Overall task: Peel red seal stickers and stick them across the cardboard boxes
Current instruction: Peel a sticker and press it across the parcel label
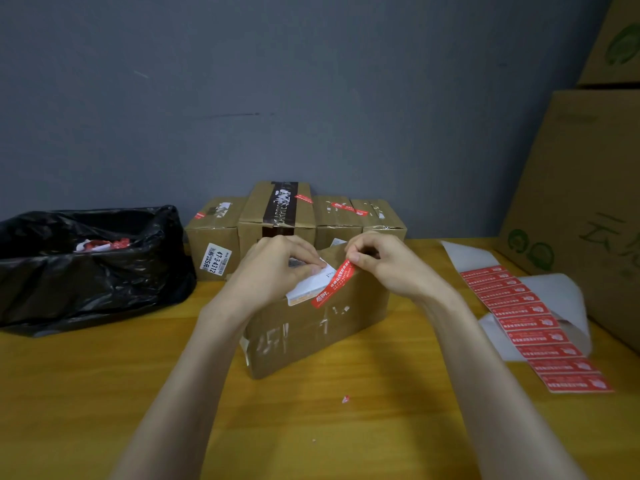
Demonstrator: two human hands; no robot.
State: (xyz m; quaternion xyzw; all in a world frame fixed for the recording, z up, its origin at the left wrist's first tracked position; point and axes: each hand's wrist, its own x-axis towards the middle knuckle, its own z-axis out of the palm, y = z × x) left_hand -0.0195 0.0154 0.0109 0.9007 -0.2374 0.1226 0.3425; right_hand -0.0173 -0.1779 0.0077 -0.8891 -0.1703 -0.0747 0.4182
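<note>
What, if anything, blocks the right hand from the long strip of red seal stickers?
Probably nothing, so yes: bare wooden table lies between right hand and strip, though its fingers pinch one red sticker.

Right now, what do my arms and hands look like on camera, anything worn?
The left forearm and right forearm are bare to the frame's bottom edge: no sleeves. The left hand and right hand wear no gloves, and no watch, ring or bracelet shows.

Red seal sticker [333,283] slanting across brown cardboard box [311,327] on table, top edge lifted
</note>
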